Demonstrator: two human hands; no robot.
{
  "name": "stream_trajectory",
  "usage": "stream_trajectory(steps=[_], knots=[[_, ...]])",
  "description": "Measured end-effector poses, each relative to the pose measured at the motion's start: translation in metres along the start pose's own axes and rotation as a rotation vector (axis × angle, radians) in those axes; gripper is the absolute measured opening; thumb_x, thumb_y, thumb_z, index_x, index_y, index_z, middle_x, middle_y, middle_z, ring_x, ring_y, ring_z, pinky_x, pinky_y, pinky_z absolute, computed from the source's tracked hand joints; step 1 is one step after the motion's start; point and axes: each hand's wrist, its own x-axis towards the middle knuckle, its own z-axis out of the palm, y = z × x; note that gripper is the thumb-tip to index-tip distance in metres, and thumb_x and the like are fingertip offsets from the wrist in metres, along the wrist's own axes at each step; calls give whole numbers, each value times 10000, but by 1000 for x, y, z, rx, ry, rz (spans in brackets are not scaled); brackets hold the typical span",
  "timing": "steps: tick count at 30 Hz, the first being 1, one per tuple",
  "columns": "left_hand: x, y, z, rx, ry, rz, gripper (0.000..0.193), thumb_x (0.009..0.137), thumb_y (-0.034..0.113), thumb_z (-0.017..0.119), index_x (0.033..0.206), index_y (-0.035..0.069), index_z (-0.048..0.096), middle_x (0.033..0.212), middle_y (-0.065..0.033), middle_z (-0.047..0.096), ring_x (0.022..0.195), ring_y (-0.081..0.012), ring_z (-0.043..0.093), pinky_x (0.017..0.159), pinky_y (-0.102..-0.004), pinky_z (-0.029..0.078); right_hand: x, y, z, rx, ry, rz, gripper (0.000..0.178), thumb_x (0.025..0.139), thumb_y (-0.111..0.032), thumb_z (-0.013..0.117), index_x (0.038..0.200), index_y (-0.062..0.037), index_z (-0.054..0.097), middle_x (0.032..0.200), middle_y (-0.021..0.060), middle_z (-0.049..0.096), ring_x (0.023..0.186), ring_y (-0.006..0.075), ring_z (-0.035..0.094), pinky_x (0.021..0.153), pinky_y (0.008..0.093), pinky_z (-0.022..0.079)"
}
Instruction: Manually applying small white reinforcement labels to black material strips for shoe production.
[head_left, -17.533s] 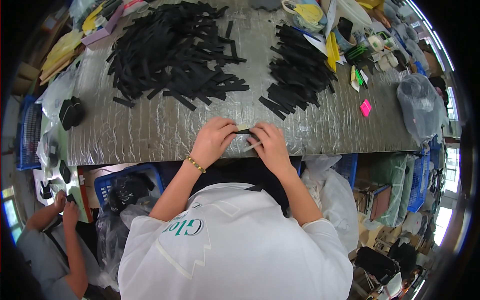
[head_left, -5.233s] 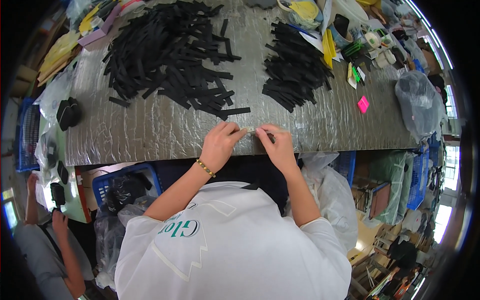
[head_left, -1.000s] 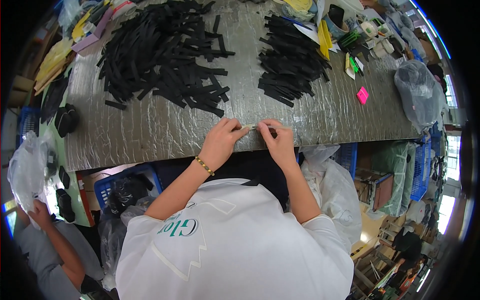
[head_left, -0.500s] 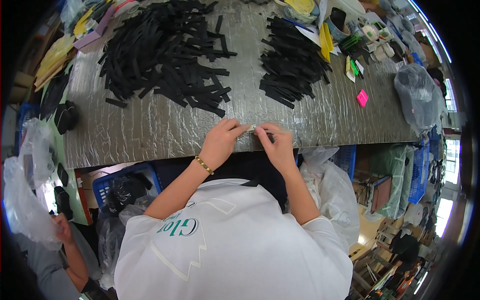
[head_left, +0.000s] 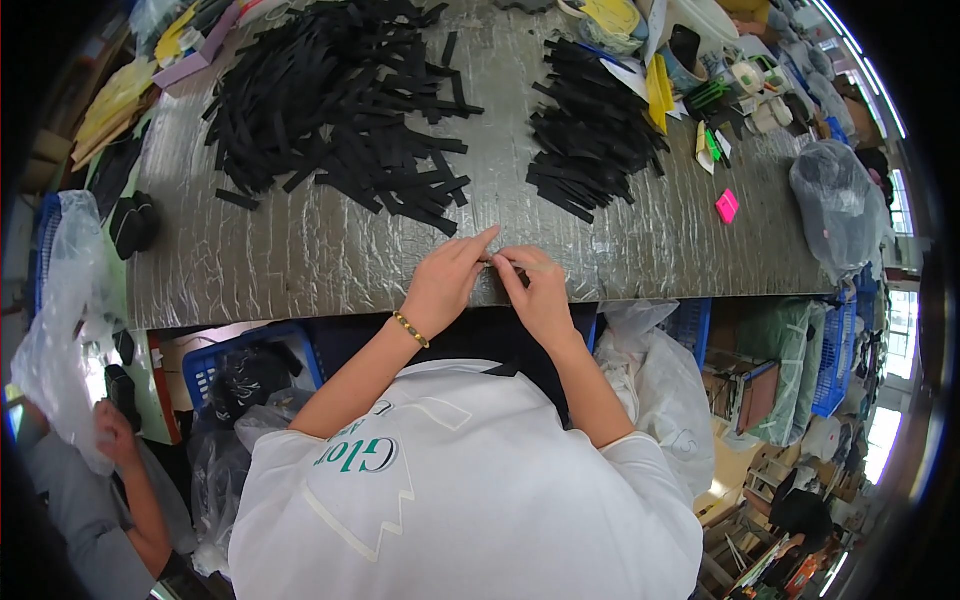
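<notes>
Over the near edge of the table, my left hand [head_left: 448, 280] and my right hand [head_left: 538, 295] meet with fingertips almost touching. Thumb and fingers of each are pinched around something small and pale, mostly covered by the fingertips; its kind cannot be made out. My left index finger points up and away from the pinch. Beyond my hands lies a large loose heap of black strips [head_left: 330, 120] on the left. A smaller, neater pile of black strips [head_left: 590, 140] is to its right.
The table [head_left: 330, 270] has a crinkled, shiny cover. A pink block [head_left: 727, 207], a yellow piece [head_left: 659, 95] and a clear bag [head_left: 835, 205] sit to the right. Below the edge stands a blue crate [head_left: 205, 375]. A co-worker's hand [head_left: 117, 435] holds clear plastic at left.
Both hands have shifted slightly left and drawn closer together, and my left index finger has lifted. The pale piece is more covered now. At left, the co-worker's plastic has moved.
</notes>
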Motion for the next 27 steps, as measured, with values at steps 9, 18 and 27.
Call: stream_trajectory(steps=[9, 18, 27], knots=[[0, 4, -4, -15, -46, -64, 532, 861, -11, 641, 1376, 92, 556, 1000, -113, 692, 962, -324, 644, 847, -408, 518, 4, 12, -18, -211, -170, -129, 199, 906, -17, 630, 1101, -7, 587, 1132, 148, 552, 1046, 348, 560, 894, 391, 461], [8, -3, -36, -61, 38, 62, 150, 850, 45, 700, 991, 35, 648, 1004, -110, 671, 993, -326, 620, 837, -393, 510, 22, 10, -19, 18, -194, -133, 249, 880, -43, 671, 1113, -28, 585, 1151, 142, 534, 1063, 360, 559, 914, 444, 449], [-8, -21, -81, -38, 430, -197, 125, 833, -30, 723, 947, 7, 689, 984, -108, 712, 903, -255, 682, 791, -328, 540, 3, 39, -42, -388, -62, -145, 245, 861, -127, 728, 1089, -43, 698, 1110, 124, 603, 983, 329, 607, 844, 423, 464]])
